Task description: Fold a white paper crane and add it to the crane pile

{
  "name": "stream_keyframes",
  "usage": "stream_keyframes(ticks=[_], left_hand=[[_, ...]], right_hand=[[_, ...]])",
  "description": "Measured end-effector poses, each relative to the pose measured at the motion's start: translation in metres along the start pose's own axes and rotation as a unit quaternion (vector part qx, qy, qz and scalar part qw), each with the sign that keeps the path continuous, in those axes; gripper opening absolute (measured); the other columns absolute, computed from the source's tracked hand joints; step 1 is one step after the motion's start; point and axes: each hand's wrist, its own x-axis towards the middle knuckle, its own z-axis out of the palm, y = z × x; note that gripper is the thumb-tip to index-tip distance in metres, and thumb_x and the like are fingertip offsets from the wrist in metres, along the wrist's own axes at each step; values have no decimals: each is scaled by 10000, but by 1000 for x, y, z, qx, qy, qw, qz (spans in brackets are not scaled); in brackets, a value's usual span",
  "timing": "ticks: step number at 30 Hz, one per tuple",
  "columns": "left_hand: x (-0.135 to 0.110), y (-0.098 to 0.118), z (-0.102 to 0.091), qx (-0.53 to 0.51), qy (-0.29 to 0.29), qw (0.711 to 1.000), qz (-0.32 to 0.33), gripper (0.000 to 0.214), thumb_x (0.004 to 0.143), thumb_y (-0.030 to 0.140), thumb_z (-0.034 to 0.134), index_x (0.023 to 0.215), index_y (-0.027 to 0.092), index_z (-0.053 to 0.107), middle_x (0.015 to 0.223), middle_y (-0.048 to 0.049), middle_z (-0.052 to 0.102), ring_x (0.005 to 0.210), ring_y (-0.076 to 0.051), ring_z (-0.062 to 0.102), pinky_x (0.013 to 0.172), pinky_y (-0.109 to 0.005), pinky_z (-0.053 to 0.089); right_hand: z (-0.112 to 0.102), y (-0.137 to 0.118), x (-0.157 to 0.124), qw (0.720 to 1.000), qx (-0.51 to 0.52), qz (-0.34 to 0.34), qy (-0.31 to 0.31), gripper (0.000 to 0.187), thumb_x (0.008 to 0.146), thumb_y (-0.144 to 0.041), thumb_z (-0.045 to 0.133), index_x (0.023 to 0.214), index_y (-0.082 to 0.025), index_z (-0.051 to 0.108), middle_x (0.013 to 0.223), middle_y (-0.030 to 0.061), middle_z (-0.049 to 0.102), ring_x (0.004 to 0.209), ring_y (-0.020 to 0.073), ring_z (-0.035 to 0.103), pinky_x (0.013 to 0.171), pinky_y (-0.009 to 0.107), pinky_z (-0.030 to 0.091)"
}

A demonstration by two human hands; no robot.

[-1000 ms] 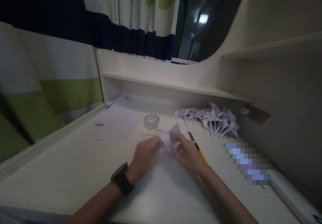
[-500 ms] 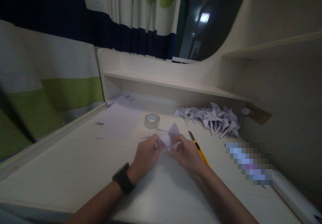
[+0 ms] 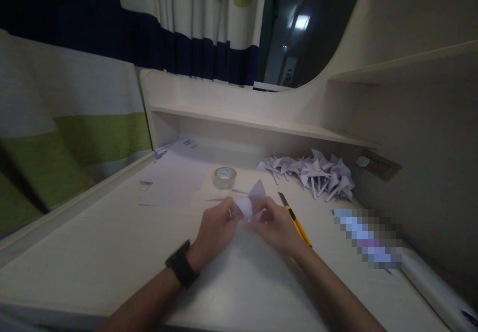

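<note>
Between my two hands is a white paper pinwheel (image 3: 244,205), its blades partly folded in and one corner pointing up. My left hand (image 3: 218,225), with a dark watch on the wrist, pinches its left side. On the other side, the closed fingers of my right hand (image 3: 275,225) grip the paper near its centre. Both hands hide part of the pinwheel. Just beyond it lies a thin rolled paper stick (image 3: 240,191). A yellow utility knife (image 3: 297,222) with its blade out rests right beside my right hand.
A roll of clear tape (image 3: 224,178) stands behind my hands. White paper sheets (image 3: 175,175) lie at the back left. Several finished paper pinwheels (image 3: 317,172) are heaped at the back right under a shelf (image 3: 239,121). A blurred-out object (image 3: 368,240) lies at the right.
Both hands keep hold of the pinwheel in nearly the same place. The whole view has shifted very slightly; nothing else has visibly moved.
</note>
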Motion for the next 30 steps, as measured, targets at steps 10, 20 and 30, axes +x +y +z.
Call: stream_keyframes(ticks=[10,20,30], left_hand=[[0,0,-3,-32,-15,999,34,170,800,185,595,677,199,479,627,32,582,579,-132,530,548,-227,320],[-1,-2,-6,-34,-19,997,69,154,823,209,592,694,197,507,622,31,577,573,-127,526,552,-228,339],[-3,1,-7,-31,-26,993,110,96,860,191,565,768,197,541,703,23,615,574,-113,526,571,-231,359]], right_hand=[[3,-1,0,999,6,8,35,231,737,-354,740,805,-217,567,552,-57,552,460,105,515,466,213,375],[3,-4,0,999,2,-22,46,237,750,-400,733,832,-213,612,598,-32,610,483,113,544,498,227,430],[4,-2,0,997,-6,-21,72,211,762,-395,726,798,-208,636,582,-23,610,494,118,545,503,226,433]])
